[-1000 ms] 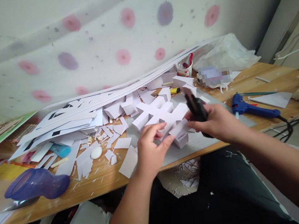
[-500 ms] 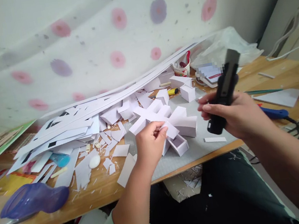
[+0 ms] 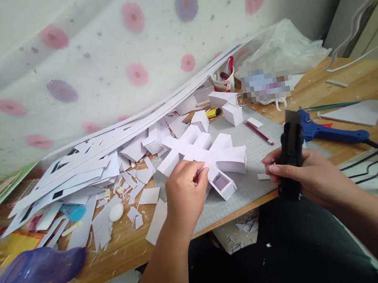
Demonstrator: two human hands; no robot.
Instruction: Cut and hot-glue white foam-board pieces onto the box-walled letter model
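The right hand has come down since half a second ago. Then it held the black cutter raised and slanted, its tip up over the far right of the bench. Now the hand sits at the front edge of the bench, with the cutter nearly upright and its lower end dipping below that edge. The fingers are wrapped tight around the cutter's body, thumb on the side facing the left.

The left hand stays where it was. Its fingers are drawn together, with their tips pressed on the near arm of the white card model, just beside the model's small open box. The model lies on the grey cutting mat near the bench's front edge and has hardly shifted.

With the right hand lower, the blue glue gun behind it shows in full. So does a red pen on the mat.

The flat packet at the far edge is blurred and cannot be read. The paper cup beside it shows red print too small to make out.
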